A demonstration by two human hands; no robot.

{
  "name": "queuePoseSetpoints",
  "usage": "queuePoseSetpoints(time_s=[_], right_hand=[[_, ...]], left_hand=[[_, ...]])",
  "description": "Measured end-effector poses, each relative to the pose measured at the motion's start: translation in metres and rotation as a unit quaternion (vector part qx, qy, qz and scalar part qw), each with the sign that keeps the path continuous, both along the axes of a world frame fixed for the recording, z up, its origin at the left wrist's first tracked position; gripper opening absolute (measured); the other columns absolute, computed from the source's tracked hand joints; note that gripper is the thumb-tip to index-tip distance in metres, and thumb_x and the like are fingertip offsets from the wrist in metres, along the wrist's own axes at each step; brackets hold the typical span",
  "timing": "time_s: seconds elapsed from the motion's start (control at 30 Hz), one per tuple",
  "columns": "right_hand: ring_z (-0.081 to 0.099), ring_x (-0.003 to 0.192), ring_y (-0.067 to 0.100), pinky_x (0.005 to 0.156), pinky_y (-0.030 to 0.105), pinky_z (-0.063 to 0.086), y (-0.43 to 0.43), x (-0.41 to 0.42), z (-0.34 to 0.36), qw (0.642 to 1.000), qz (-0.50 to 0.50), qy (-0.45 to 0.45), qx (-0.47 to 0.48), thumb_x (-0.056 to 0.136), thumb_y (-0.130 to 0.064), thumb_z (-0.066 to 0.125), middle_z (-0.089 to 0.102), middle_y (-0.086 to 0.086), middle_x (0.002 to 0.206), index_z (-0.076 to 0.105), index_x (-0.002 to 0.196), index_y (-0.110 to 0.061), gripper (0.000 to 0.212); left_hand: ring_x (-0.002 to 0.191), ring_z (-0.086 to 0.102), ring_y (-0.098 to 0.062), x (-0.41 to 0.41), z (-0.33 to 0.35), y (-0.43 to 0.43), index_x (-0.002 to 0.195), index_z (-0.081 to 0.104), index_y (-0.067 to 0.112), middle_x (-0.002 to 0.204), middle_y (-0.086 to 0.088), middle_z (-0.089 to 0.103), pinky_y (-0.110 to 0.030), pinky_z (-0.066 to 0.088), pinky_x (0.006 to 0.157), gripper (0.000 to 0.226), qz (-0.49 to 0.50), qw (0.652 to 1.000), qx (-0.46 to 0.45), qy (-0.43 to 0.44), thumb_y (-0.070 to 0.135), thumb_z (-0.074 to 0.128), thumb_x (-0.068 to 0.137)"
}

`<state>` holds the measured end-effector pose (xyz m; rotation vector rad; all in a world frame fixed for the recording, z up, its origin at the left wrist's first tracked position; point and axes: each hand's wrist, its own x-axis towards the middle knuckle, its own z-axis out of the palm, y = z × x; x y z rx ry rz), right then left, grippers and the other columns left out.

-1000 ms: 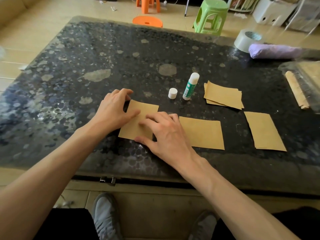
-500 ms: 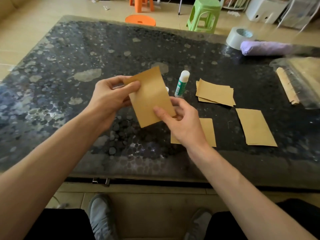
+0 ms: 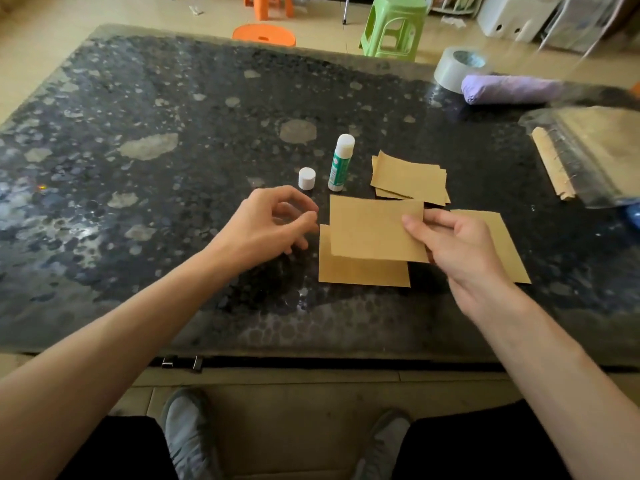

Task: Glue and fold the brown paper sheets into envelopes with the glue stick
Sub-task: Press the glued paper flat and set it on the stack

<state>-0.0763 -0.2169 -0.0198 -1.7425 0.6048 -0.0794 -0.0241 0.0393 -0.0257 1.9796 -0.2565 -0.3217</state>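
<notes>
Pinching one brown paper piece (image 3: 374, 230) by its right edge with the right hand (image 3: 464, 251), thumb on top, fingers curled under. Held up just above the table (image 3: 173, 133), near the middle of its near edge.

Hovering just left of that piece with the left hand (image 3: 266, 223), fingers loosely curled, holding nothing, not touching the paper.

Lying flat right under the held piece: one brown sheet (image 3: 360, 271), with its left and near edges peeking out. Lying flat to the right, partly hidden by the right hand: a second brown sheet (image 3: 502, 244).

Just past these, toward the far edge: one small pile of brown sheets (image 3: 408, 178), corners fanned out, too mixed up to count.

Standing left of the pile: one glue stick (image 3: 339, 164), lid off. Near its left side, not touching: one white cap (image 3: 307, 178).

Wide, dark, speckled top showing on the whole left side, out to the far left corner.

At the far right corner: one tape roll (image 3: 457, 71), just beside one purple bundle (image 3: 512, 90). Along the right edge: one clear bag (image 3: 588, 157) with brown things inside.

On the floor past the far edge: one green stool (image 3: 394, 26) and an orange stool (image 3: 264, 34).
</notes>
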Motion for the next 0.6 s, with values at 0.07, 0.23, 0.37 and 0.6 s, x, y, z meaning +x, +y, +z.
queuePoseSetpoints(time_s=[0.07, 0.23, 0.37, 0.6], right_hand=[[0.067, 0.107, 0.009, 0.1, 0.036, 0.055, -0.006, -0.006, -0.008, 1.0, 0.004, 0.022, -0.013, 0.089, -0.031, 0.082, 0.075, -0.01, 0.109, 0.073, 0.122, -0.023, 0.035], [0.071, 0.104, 0.009, 0.095, 0.041, 0.06, -0.006, -0.01, -0.017, 0.999, 0.022, 0.013, -0.038, 0.088, -0.033, 0.082, 0.078, -0.01, 0.104, 0.073, 0.101, -0.032, 0.016], [0.072, 0.1, 0.008, 0.091, 0.036, 0.061, 0.0, -0.01, -0.02, 0.998, 0.027, -0.001, -0.059, 0.088, -0.034, 0.083, 0.079, -0.011, 0.096, 0.075, 0.1, -0.031, 0.015], [0.071, 0.099, 0.007, 0.088, 0.036, 0.06, 0.006, -0.013, -0.022, 0.997, 0.027, -0.011, -0.078, 0.088, -0.037, 0.083, 0.078, -0.012, 0.096, 0.075, 0.1, -0.032, 0.015]], left_hand=[[0.077, 0.076, -0.014, 0.002, -0.007, 0.004, 0.105, 0.071, 0.022, 0.09, 0.001, 0.078, -0.041, 0.064, 0.077, 0.008, 0.012, 0.999, 0.023, -0.036, 0.019, 0.069, 0.098], [0.09, 0.072, -0.006, 0.001, -0.016, 0.009, 0.104, 0.072, 0.029, 0.093, 0.01, 0.074, -0.032, 0.06, 0.085, 0.012, 0.001, 0.992, 0.055, -0.116, 0.021, 0.071, 0.095], [0.095, 0.071, -0.006, -0.001, -0.017, 0.009, 0.107, 0.071, 0.025, 0.096, 0.011, 0.075, -0.026, 0.057, 0.079, 0.015, -0.021, 0.983, 0.083, -0.16, 0.016, 0.069, 0.095], [0.093, 0.069, -0.004, 0.002, -0.022, 0.01, 0.108, 0.071, 0.028, 0.097, 0.015, 0.073, -0.022, 0.057, 0.076, 0.017, -0.032, 0.978, 0.103, -0.178, 0.017, 0.068, 0.096]])
